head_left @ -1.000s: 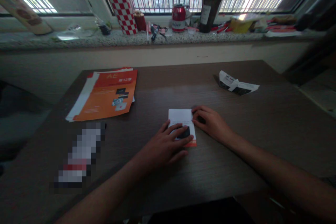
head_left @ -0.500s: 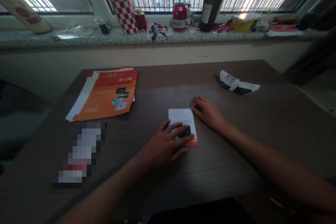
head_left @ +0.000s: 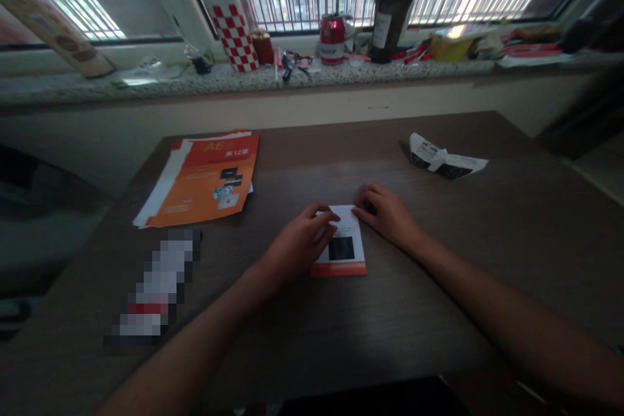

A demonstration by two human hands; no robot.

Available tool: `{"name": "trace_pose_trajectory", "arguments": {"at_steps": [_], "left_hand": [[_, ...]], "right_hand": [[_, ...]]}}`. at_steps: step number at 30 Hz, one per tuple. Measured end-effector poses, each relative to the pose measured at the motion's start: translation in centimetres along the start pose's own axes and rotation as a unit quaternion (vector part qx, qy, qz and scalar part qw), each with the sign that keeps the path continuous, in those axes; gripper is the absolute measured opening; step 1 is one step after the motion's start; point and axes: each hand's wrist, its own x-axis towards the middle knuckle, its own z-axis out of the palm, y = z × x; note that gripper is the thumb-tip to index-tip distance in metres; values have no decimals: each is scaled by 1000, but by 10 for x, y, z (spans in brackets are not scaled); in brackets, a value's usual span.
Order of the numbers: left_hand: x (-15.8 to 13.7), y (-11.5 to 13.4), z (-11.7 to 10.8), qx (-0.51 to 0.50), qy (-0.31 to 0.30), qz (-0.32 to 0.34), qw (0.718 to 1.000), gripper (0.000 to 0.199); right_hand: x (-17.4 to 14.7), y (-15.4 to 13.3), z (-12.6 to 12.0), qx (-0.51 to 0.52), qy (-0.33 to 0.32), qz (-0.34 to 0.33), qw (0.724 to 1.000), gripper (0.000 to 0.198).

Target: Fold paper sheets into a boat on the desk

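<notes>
Both half-curled, grips unclear, our left hand (head_left: 298,240) likely steadies the printed paper (head_left: 342,247) while our right hand (head_left: 389,213) meets its one o'clock corner.

Hands (head_left: 296,240) at printed paper (head_left: 344,244), brown table (head_left: 390,318)

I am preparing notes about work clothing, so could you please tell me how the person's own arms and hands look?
The bare, ungloved left hand and bare, ungloved right hand show no ring or watch that I can make out. The slender, sleeveless left forearm and slender, sleeveless right forearm show no visible cable or marking. Finer details are too dim.
</notes>
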Motion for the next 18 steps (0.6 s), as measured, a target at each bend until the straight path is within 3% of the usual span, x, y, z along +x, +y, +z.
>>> {"name": "trace_pose_trajectory", "arguments": {"at_steps": [7,18], "left_hand": [[10,-25,1,127,94,-32,987,29],[-3,-34,-1,79,63,-74,992,24]], "right_hand": [[-6,-2,2,2,-3,-23,1000,21],[-9,-1,8,-12,-7,-49,999,22]]}}
